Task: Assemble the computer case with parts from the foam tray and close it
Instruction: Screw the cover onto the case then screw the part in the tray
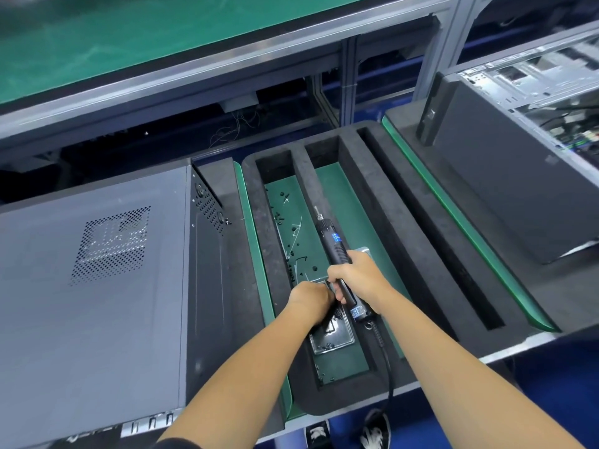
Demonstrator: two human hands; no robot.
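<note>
The foam tray (pixel 259 241) is taken as the landmark. Just to its left the computer case (pixel 94 286) is seen lying flat on the tabletop (pixel 505 348), with its vented side panel (pixel 110 244) already seated on top, so the case appears closed. Whether the panel has been fastened cannot be told; two screw points are visible on the perforated rear face turned toward the tray, but they are too small to judge.

Over the tray's middle compartments an electric screwdriver (pixel 334 251) is held by the right hand (pixel 356 277), whose grip is wrapped around the barrel, the bit pointed away from the person and a coiled cable hung from the near end. The left hand (pixel 311 298) is lowered into the tray just beside the right one, above a small clear dish (pixel 330 338) holding dark screws; its fingers are curled downward, and whether a screw is pinched cannot be told. Loose black screws (pixel 282 218) and white cable ties (pixel 295 228) are scattered on the green floor of the tray's left compartment.

To the right of the tray a second, open case (pixel 534 79) is stood at the far edge.

It is judged that the parts have been fitted and the panel placed, and that screw collection and final fastening are what is left.
</note>
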